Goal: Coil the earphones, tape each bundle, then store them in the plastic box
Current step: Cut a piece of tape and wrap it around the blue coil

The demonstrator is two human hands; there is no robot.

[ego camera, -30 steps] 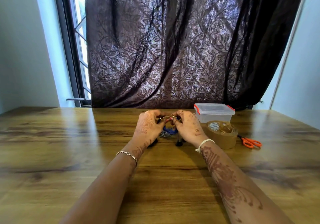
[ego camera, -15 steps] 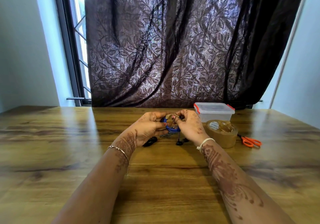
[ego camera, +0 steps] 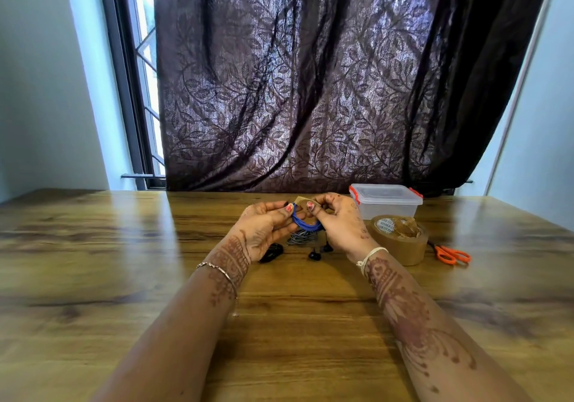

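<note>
Both hands hold a coiled blue earphone bundle (ego camera: 306,223) lifted above the table's middle. My left hand (ego camera: 264,231) grips its left side; my right hand (ego camera: 338,224) grips its right side and pinches a brown piece of tape (ego camera: 300,200) at the top of the coil. Below them on the wood lie a grey coiled earphone (ego camera: 301,236), a black bundle (ego camera: 271,252) and black earbuds (ego camera: 315,255). A roll of brown tape (ego camera: 399,240) stands to the right of my right hand. The clear plastic box (ego camera: 386,204) with red clips sits behind it, lid on.
Orange-handled scissors (ego camera: 450,254) lie to the right of the tape roll. The wooden table (ego camera: 124,262) stretches wide on both sides. A dark patterned curtain (ego camera: 310,91) hangs behind the far edge, with a window at its left.
Both hands have lifted the blue coil off the table and turned it upward. The left palm now faces me. The tape piece now shows at the coil's top.
</note>
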